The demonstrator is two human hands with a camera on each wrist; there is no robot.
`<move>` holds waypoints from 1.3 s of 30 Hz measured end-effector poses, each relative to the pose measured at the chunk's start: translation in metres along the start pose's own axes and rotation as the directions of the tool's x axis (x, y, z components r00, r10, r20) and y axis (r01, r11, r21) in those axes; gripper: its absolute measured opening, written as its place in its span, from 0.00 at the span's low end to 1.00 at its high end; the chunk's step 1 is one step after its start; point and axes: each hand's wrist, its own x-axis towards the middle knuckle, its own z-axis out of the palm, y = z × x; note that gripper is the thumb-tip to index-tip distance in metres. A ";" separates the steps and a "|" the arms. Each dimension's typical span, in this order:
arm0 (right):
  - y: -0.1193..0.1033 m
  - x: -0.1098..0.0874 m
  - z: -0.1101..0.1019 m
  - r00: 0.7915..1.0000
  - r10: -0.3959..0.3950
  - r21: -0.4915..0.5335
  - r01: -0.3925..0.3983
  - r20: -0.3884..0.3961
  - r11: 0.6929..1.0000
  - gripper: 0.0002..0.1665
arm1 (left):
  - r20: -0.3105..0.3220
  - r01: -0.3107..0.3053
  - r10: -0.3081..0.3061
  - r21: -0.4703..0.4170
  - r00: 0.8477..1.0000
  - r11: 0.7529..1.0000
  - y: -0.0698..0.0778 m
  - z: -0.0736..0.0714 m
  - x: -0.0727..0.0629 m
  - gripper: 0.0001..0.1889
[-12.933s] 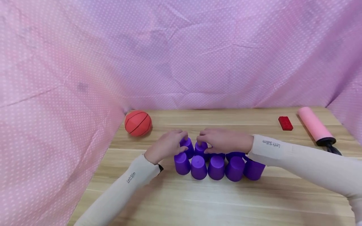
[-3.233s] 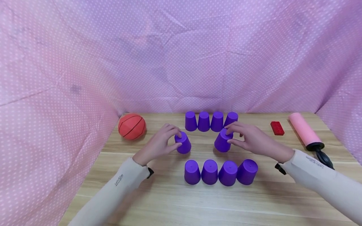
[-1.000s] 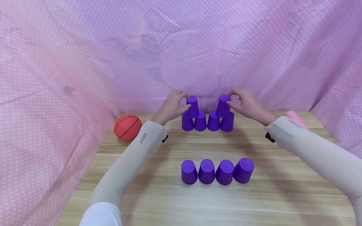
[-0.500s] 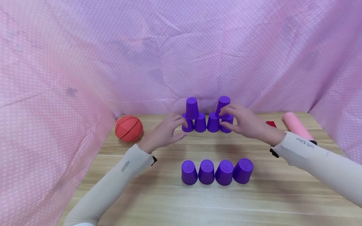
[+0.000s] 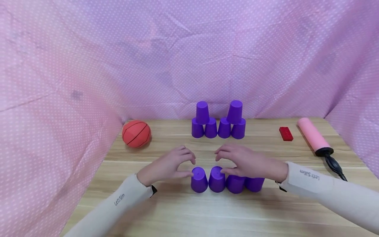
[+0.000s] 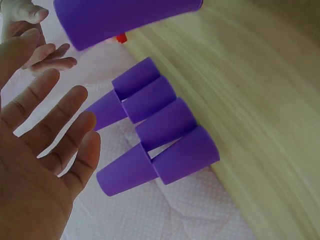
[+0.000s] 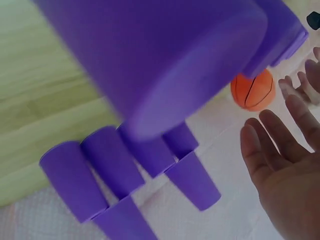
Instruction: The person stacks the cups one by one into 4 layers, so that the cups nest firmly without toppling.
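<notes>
A front row of several upside-down purple cups [image 5: 199,180] stands on the wooden table. My left hand [image 5: 171,166] hovers beside its leftmost cup, fingers apart and nothing in them; the left wrist view also shows the hand [image 6: 45,145] empty. Above the row's right half is my right hand [image 5: 247,161], its thumb near the second cup [image 5: 217,181] and partly covering the two cups on the right. The right wrist view shows that palm [image 7: 295,180] empty. Farther back, two purple cups [image 5: 202,112] sit atop a row of several more, each bridging a pair.
A red toy basketball [image 5: 136,133] lies at the back left. Toward the right are a red toy brick [image 5: 286,134] and a pink hand pump [image 5: 314,135] with a black end. Pink dotted cloth [image 5: 183,59] walls the table's back and sides.
Both hands set the two held cups on the back row, let go, and came back toward the front row. Earlier, the cups stood bunched together, then were split into two rows.
</notes>
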 end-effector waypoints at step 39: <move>-0.008 0.006 0.017 0.993 -0.033 0.033 0.030 0.117 0.999 0.15 | 0.036 0.018 -0.015 -0.074 0.999 0.997 0.010 0.022 -0.006 0.11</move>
